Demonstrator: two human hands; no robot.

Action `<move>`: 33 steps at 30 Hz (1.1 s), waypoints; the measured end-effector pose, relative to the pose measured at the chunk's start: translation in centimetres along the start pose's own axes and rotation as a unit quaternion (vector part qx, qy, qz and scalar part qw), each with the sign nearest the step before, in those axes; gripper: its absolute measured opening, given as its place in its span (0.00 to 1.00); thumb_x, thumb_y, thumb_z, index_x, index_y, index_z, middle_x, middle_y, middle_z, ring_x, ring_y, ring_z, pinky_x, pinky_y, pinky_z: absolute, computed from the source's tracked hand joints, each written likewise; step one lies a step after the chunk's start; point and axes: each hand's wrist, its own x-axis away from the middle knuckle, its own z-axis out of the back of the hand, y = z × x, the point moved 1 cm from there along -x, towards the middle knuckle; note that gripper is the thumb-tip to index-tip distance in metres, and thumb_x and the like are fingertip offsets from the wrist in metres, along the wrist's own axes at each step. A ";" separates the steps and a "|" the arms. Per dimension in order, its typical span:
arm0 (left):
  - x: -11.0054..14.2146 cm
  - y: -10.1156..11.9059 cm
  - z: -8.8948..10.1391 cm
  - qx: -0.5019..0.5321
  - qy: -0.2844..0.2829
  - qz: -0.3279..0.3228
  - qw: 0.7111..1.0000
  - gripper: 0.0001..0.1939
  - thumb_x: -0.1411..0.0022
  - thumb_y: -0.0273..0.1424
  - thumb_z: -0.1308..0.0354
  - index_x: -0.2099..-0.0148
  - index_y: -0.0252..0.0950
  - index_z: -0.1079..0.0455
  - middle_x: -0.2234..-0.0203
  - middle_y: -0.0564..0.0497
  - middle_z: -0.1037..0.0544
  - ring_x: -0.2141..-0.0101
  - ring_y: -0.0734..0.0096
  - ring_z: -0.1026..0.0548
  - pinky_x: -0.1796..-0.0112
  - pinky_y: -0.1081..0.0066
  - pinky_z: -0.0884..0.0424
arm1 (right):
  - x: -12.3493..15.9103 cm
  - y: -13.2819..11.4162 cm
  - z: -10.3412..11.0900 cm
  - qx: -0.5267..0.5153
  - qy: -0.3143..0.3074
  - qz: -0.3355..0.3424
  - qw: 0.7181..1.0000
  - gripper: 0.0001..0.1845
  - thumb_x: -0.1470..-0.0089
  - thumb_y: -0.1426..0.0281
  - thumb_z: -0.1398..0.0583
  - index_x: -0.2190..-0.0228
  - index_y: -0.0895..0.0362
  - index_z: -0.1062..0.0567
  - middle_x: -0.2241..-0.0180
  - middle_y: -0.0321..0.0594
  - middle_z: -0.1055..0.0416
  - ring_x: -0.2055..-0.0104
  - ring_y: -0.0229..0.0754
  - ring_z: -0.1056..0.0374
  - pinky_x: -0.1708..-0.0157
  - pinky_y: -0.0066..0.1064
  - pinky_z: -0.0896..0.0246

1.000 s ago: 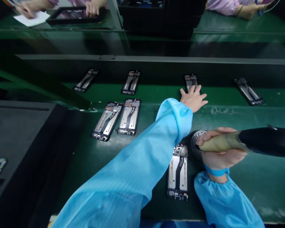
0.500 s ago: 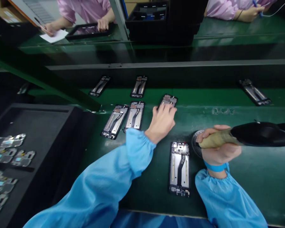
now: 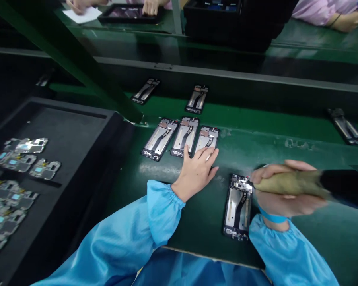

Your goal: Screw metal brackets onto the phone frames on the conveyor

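Observation:
My left hand lies with fingers spread over the lower end of an opened phone. That phone is the right one of three lying side by side; the middle phone and the left phone show metal plates and black ribbon cables. In my right hand is an electric screwdriver with a tape-wrapped grip, held almost level and blurred. Its tip end is at the upper right corner of the nearest phone, which lies in front of me; I cannot tell whether it touches.
At the left a black tray bears several circuit boards. A slanting green post rises behind it. Further phones lie at the back and far right. Across the bench are co-workers' hands and black bins.
My left hand has drawn the phone left, beside the other two, and its fingers have spread. My right hand has brought the screwdriver from beside the nearest phone to its upper corner. The view has shifted.

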 end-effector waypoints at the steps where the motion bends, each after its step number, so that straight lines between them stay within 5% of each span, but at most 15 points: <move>1: 0.0 0.0 0.0 0.000 -0.004 0.007 1.000 0.27 0.16 0.39 0.47 0.21 0.40 0.36 0.26 0.40 0.29 0.30 0.47 0.29 0.26 0.27 0.48 | 0.4 0.3 -0.7 0.002 -0.012 -0.007 1.000 0.33 0.42 0.34 0.37 0.54 0.49 0.20 0.75 0.36 0.23 0.80 0.48 0.27 0.80 0.43 0.28; 4: -0.1 0.0 0.0 0.001 -0.014 0.018 1.000 0.28 0.16 0.39 0.47 0.21 0.41 0.36 0.25 0.40 0.30 0.29 0.45 0.30 0.26 0.26 0.45 | 0.8 1.3 -1.7 0.023 -0.029 0.013 0.999 0.30 0.35 0.38 0.42 0.55 0.51 0.21 0.75 0.35 0.22 0.82 0.45 0.30 0.80 0.40 0.30; 14: 0.0 -0.5 0.3 0.022 0.024 0.066 0.997 0.26 0.18 0.33 0.47 0.23 0.35 0.34 0.27 0.36 0.29 0.29 0.40 0.31 0.28 0.20 0.47 | 0.8 2.3 -2.2 0.035 -0.038 0.018 0.999 0.34 0.44 0.33 0.36 0.58 0.50 0.23 0.77 0.31 0.25 0.84 0.42 0.34 0.82 0.36 0.34; 18: 0.3 0.8 -0.3 0.114 0.054 -0.078 0.989 0.21 0.17 0.32 0.47 0.29 0.34 0.29 0.31 0.38 0.24 0.28 0.49 0.30 0.25 0.40 0.41 | 1.0 2.3 -2.7 0.037 -0.054 0.022 0.998 0.32 0.46 0.35 0.34 0.60 0.49 0.23 0.78 0.30 0.25 0.84 0.41 0.32 0.83 0.34 0.35; 21: 0.4 2.8 -0.9 0.211 0.014 -0.170 0.963 0.23 0.19 0.39 0.40 0.29 0.35 0.30 0.32 0.40 0.23 0.33 0.54 0.25 0.28 0.51 0.33 | -0.1 1.2 -1.1 0.045 -0.020 0.068 0.996 0.31 0.39 0.36 0.39 0.55 0.49 0.21 0.76 0.32 0.24 0.82 0.43 0.30 0.81 0.37 0.31; 25: -0.2 4.3 -1.4 0.233 -0.035 -0.154 0.960 0.24 0.21 0.36 0.37 0.29 0.37 0.32 0.38 0.41 0.20 0.39 0.52 0.22 0.38 0.51 0.26 | -2.1 -0.4 2.5 0.096 0.079 0.154 0.980 0.34 0.37 0.34 0.43 0.57 0.49 0.21 0.78 0.33 0.28 0.84 0.42 0.36 0.85 0.38 0.35; 33: -1.1 3.5 -2.2 0.247 0.007 -0.123 0.961 0.18 0.21 0.35 0.35 0.35 0.36 0.28 0.41 0.43 0.18 0.44 0.52 0.21 0.45 0.52 0.22 | -2.2 0.5 3.8 0.130 0.104 0.095 0.982 0.35 0.39 0.32 0.43 0.59 0.50 0.23 0.80 0.33 0.31 0.85 0.43 0.37 0.86 0.38 0.38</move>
